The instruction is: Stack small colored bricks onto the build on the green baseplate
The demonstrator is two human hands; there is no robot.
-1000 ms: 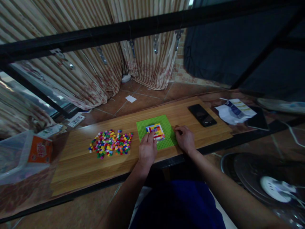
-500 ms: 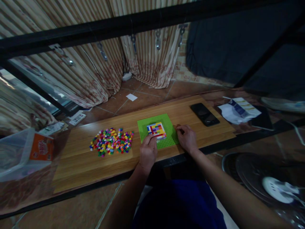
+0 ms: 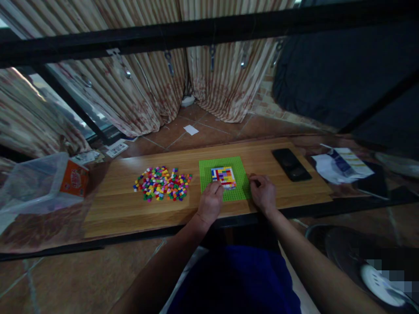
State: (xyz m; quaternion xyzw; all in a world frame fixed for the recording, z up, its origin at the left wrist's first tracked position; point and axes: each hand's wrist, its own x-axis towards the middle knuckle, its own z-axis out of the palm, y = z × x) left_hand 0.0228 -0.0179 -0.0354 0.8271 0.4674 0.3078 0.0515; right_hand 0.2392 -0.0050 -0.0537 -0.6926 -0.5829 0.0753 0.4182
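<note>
A green baseplate (image 3: 206, 172) lies on the wooden board (image 3: 124, 209) in front of me. A square patch of small coloured bricks (image 3: 223, 176) is built on its middle. My left hand (image 3: 210, 204) rests on the plate's near left part, fingertips curled at the patch's near left corner. At the plate's right edge sits my right hand (image 3: 263, 195), fingers curled down onto the board and plate edge. Whether either hand pinches a brick is hidden. A heap of loose coloured bricks (image 3: 162, 184) lies to the left of the plate.
A black phone (image 3: 291, 164) lies to the right of the plate. Papers and a booklet (image 3: 340, 165) sit further right. A clear plastic bag with an orange box (image 3: 49, 183) is at the far left. A black bar (image 3: 196, 32) crosses overhead. A fan (image 3: 366, 266) stands at lower right.
My left hand has drawn back from the top of the brick patch to its near left corner. The view has shifted to the left. My right hand stays at the plate's right edge.
</note>
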